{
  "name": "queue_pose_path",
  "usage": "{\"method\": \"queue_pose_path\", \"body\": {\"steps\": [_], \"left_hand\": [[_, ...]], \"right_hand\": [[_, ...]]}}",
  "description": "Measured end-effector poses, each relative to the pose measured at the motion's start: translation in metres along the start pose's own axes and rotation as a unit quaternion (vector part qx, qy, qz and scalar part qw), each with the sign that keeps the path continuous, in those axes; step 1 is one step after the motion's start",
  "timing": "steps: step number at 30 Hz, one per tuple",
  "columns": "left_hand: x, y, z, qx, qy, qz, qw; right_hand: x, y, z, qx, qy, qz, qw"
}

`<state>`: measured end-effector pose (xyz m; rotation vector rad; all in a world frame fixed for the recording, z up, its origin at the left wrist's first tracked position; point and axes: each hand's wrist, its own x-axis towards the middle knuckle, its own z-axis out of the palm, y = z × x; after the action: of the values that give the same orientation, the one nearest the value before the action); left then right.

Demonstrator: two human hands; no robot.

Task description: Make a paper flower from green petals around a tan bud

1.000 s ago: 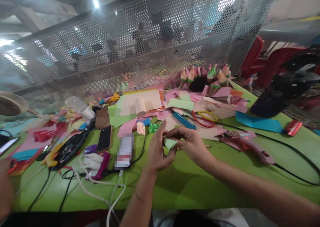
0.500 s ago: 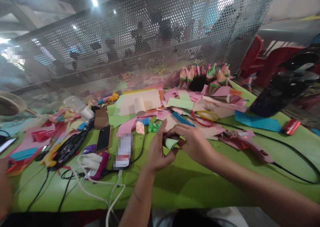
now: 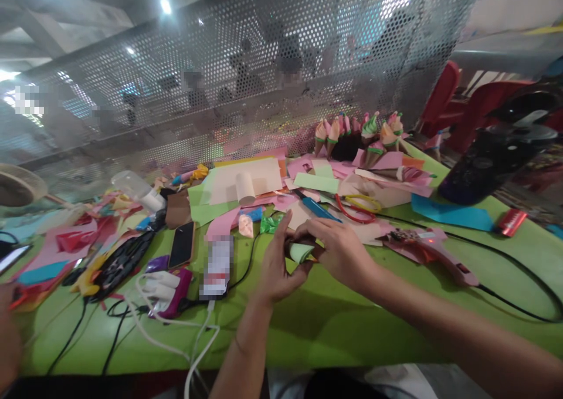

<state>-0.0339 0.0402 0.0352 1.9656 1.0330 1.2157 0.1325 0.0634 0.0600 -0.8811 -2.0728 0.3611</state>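
Observation:
Over the near middle of the table, my left hand (image 3: 280, 264) and my right hand (image 3: 342, 247) meet around a curled piece of pale green paper (image 3: 301, 252). The left hand's fingers and thumb close on it from the left, while the right hand's bent fingers grip its right side. Something brown shows beside the green paper, mostly covered by my fingers. Just beyond the hands lie a green crinkled wrapper (image 3: 270, 223) and a blue cutter (image 3: 320, 208). To the right rests a pink glue gun (image 3: 451, 259) with a lit red light.
Paper ice cream cones (image 3: 370, 128) stand at the back right. A dark bottle (image 3: 488, 158) is at the right. Red and yellow handles (image 3: 359, 206), paper sheets (image 3: 259, 173), phones (image 3: 182, 244) and a purple power strip (image 3: 175, 298) with cables cover the table. Another person's hand (image 3: 9, 334) is at the left edge.
Both hands keep nearly the same place and grip around the green paper. The paper appears very slightly turned, and the view has shifted a little.

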Motion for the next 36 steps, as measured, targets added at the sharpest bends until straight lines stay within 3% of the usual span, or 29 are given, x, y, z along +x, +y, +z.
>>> {"method": "queue_pose_path", "body": {"steps": [6, 13, 20, 28, 36], "left_hand": [[-0.0006, 0.0005, -0.0005, 0.007, -0.003, 0.005, 1.0], [-0.0014, 0.0003, -0.002, 0.1, -0.013, -0.001, 0.995], [0.0006, 0.0009, 0.0008, 0.024, -0.014, 0.006, 1.0], [0.0004, 0.0036, 0.0014, 0.031, -0.009, 0.0, 0.999], [0.0017, 0.005, -0.0018, 0.071, -0.04, -0.014, 0.997]], "right_hand": [[-0.0006, 0.0013, -0.0011, -0.01, -0.011, -0.005, 1.0], [-0.0008, 0.0046, -0.0045, -0.043, -0.037, -0.032, 0.998], [0.0003, 0.0031, -0.0052, -0.077, -0.026, -0.078, 0.994], [-0.0002, 0.0034, -0.0038, -0.091, -0.022, -0.097, 0.991], [0.0009, 0.0023, -0.0054, -0.078, -0.038, -0.09, 0.992]]}}
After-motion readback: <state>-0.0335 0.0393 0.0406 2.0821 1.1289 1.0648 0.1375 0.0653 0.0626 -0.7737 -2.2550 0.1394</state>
